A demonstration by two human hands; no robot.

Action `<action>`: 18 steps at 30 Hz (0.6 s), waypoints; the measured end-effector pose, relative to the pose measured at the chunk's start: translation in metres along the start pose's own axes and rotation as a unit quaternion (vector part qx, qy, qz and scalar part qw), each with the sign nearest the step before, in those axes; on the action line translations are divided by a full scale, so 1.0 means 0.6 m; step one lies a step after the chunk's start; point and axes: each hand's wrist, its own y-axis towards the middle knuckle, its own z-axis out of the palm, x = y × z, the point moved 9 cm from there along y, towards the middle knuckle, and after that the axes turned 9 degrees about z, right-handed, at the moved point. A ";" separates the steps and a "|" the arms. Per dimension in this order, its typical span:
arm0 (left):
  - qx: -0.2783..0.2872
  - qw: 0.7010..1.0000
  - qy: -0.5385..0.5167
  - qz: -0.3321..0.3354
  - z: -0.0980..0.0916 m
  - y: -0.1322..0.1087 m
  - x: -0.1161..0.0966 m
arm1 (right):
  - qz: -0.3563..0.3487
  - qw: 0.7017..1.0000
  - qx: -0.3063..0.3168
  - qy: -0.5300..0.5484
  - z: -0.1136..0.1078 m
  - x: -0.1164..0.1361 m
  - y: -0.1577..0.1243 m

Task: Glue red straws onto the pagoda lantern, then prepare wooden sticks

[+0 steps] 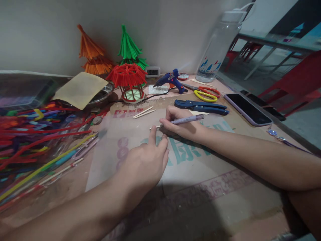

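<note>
My right hand [179, 124] is closed around a light purple pen [189, 119], its tip pointing left at a short thin wooden stick [155, 127]. With its index finger stretched out, my left hand [150, 154] presses on that stick from the near side; its other fingers rest on the printed sheet [107, 144], and it grips nothing. Several more thin sticks [144, 113] lie just beyond, up and to the left. Beyond my right hand lies a dark blue cutter tool [202, 107].
Colourful pipe cleaners [37, 144] heap at the left beside a bowl [105, 92]. At the back stand a red-roofed model [127, 82], a glue gun [172, 80], scissors [205, 93] and a tall bottle [215, 50]. A phone [247, 108] lies at the right edge.
</note>
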 end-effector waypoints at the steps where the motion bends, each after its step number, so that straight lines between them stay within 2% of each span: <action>1: -0.003 1.000 0.002 0.001 -0.001 0.000 0.000 | 0.003 1.000 -0.002 0.008 -0.001 -0.002 0.000; 3: -0.014 1.000 0.007 0.006 -0.003 -0.001 -0.001 | 0.003 0.999 -0.010 0.032 -0.005 -0.006 0.002; 5: -0.027 0.999 0.015 0.012 -0.005 -0.002 -0.003 | -0.034 0.999 -0.022 0.032 -0.012 -0.003 0.005; 8: -0.031 0.999 0.024 0.009 -0.003 -0.004 -0.004 | -0.146 0.987 -0.021 -0.064 -0.014 0.011 0.003; 10: -0.040 0.999 0.025 0.008 -0.003 -0.006 -0.004 | -0.190 0.971 -0.003 -0.143 -0.008 0.008 0.000; 14: -0.067 0.997 0.023 0.018 -0.006 -0.009 -0.009 | -0.175 0.964 0.027 -0.200 -0.005 -0.017 -0.002; 18: -0.056 0.998 0.023 0.026 -0.005 -0.010 -0.013 | -0.158 0.968 0.018 -0.193 0.000 -0.026 0.005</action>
